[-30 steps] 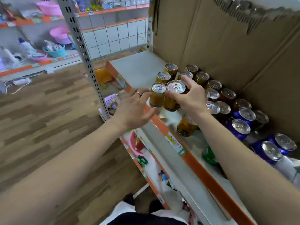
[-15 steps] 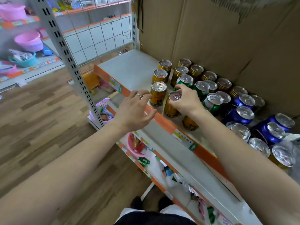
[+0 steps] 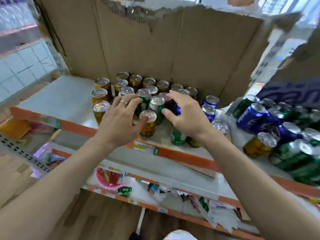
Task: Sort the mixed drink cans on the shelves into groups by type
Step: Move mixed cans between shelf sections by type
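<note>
Mixed drink cans stand on a white shelf (image 3: 57, 94) with an orange front edge. Orange cans (image 3: 100, 95) are grouped at the left and gold-topped cans (image 3: 135, 80) run along the back. Green cans (image 3: 156, 104) fill the middle and blue cans (image 3: 210, 101) stand at the right. One orange can (image 3: 148, 124) stands alone near the front. My left hand (image 3: 121, 118) is spread just left of it, its thumb at the can's lid. My right hand (image 3: 186, 112) hovers with spread fingers over the green and blue cans and holds nothing.
A torn cardboard sheet (image 3: 155, 49) backs the shelf. At the right lies a heap of tilted blue, green and orange cans (image 3: 277, 132). A green can (image 3: 177, 136) stands below my right wrist. A lower shelf (image 3: 155, 186) holds snack packets. Wooden floor lies below.
My right hand has let go of the orange can and moved right over the green cans. My left hand has left the shelf edge and reached in to the cans. The view swung right.
</note>
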